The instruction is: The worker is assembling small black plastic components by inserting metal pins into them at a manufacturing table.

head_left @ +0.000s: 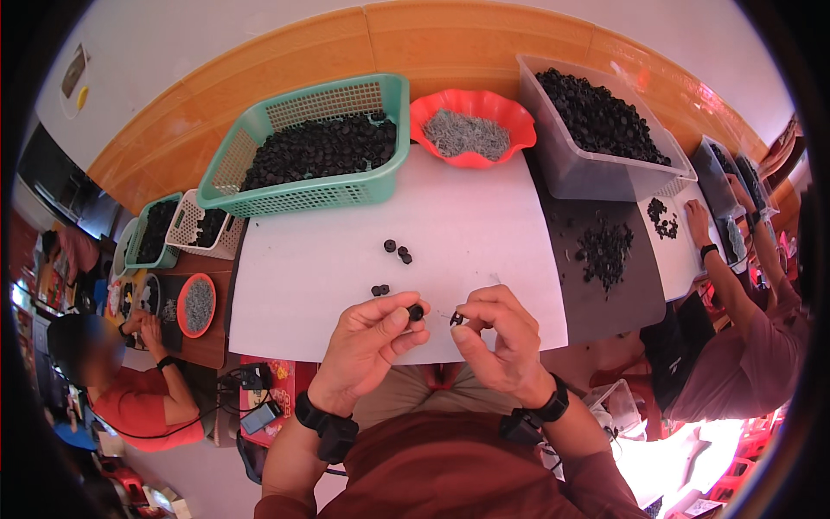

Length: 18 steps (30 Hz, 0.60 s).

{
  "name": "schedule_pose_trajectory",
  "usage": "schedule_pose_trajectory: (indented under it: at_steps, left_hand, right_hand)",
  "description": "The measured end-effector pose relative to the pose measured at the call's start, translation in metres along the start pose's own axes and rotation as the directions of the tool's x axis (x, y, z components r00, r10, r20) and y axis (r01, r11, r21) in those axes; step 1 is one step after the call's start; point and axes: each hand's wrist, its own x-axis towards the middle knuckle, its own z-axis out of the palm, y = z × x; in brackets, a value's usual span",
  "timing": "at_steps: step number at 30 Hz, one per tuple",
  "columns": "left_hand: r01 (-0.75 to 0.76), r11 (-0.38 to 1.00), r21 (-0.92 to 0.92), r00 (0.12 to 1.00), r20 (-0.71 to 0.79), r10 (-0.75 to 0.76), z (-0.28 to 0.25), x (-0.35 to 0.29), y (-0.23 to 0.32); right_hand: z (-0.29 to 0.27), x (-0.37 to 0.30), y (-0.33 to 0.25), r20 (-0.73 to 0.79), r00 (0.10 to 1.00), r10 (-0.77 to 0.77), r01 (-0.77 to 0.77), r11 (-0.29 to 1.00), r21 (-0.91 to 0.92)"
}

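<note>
Above the near edge of the white table sheet (303,277), my left hand (367,346) pinches a small round black part (416,312) between thumb and fingers. Just to its right, my right hand (501,337) grips a smaller black piece (456,319) with thin metal pins sticking out to the left. The two parts are close together but apart. Several small black round parts (404,254) lie on the sheet beyond my hands, and a pair (380,291) sits nearer my left fingers.
At the back stand a green basket (303,190) of black parts, a red scalloped bowl (471,160) of metal pins and a clear bin (596,177) of black pieces. Loose black pieces (605,251) lie on a dark mat to the right. Co-workers sit at both sides.
</note>
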Motion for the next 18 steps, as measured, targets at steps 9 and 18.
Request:
schedule_pose_trajectory:
  at_steps: [9,18]
  left_hand:
    - [0.007,1.000,-0.029,0.997,0.073,-0.005,0.0019,0.0020,-0.0056]
    - [-0.002,1.000,-0.008,0.998,0.063,0.003,0.0034,0.0009,-0.0111]
  right_hand:
    - [0.0022,0.0008,-0.0026,0.073,0.997,0.013,-0.010,0.999,-0.048]
    - [0.0015,0.0008,-0.0042,0.130,0.992,0.008,0.004,0.995,-0.096]
